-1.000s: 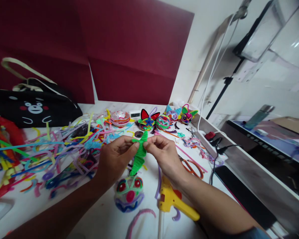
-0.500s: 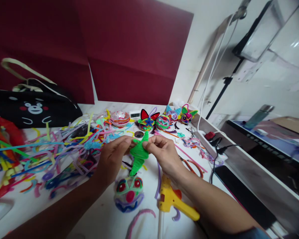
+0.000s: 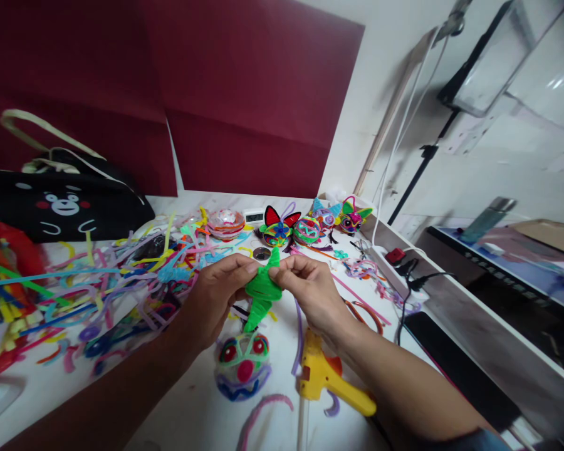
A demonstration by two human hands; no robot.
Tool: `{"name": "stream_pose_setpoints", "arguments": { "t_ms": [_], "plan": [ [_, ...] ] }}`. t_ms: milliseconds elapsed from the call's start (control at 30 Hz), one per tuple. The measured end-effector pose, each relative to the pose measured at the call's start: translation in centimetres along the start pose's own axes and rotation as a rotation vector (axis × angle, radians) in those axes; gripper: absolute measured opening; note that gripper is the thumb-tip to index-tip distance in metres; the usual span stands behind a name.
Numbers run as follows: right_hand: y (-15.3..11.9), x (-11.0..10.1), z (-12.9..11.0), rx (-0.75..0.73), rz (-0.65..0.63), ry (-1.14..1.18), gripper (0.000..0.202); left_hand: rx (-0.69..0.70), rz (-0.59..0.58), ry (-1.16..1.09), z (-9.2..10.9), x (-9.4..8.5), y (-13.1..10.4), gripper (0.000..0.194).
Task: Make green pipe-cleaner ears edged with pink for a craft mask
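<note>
Between my two hands is a bright green fuzzy piece (image 3: 263,293), apparently shaped from pipe cleaners, with pointed ends. My left hand (image 3: 219,294) pinches its upper left edge between thumb and fingers. On the upper right, my right hand (image 3: 305,285) grips it the same way. Just below the piece's lower tip, a round ball with a face (image 3: 243,366), red eyes, a red nose and a blue zigzag mouth, sits on the white table (image 3: 183,401). A yellow glue gun (image 3: 331,379) lies under my right forearm.
Loose colourful pipe cleaners (image 3: 122,294) cover the left side. Several finished decorated balls (image 3: 278,228) stand at the back near a small digital clock (image 3: 254,217). Orange-handled scissors (image 3: 366,316), a power strip (image 3: 390,269) and a black phone (image 3: 460,369) are at right; a black bag (image 3: 66,207) at back left.
My left thumb and fingers have shifted slightly right along the green piece, closer to my right hand. The right hand and the things on the table look the same.
</note>
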State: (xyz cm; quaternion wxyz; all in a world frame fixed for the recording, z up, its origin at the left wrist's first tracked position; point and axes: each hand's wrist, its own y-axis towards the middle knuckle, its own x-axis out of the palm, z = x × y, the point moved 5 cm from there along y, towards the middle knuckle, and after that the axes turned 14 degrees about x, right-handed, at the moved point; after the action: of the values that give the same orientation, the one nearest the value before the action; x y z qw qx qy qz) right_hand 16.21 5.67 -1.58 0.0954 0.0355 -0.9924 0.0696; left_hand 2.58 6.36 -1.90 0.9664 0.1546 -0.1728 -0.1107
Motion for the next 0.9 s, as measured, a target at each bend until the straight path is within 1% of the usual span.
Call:
{"name": "stream_pose_setpoints", "arguments": {
  "t_ms": [400, 633, 900],
  "plan": [
    [-0.24, 0.05, -0.02, -0.01, 0.002, -0.043, 0.015, 0.021, 0.061, 0.05, -0.51, -0.12, -0.28, 0.013],
    [0.17, -0.04, 0.15, -0.001, -0.049, -0.003, 0.026, -0.034, 0.045, 0.058, -0.52, -0.21, -0.31, 0.016],
    [-0.01, 0.14, 0.08, 0.013, -0.069, 0.031, 0.024, 0.036, 0.091, 0.189, -0.5, -0.64, -0.23, 0.016]
  ]
}}
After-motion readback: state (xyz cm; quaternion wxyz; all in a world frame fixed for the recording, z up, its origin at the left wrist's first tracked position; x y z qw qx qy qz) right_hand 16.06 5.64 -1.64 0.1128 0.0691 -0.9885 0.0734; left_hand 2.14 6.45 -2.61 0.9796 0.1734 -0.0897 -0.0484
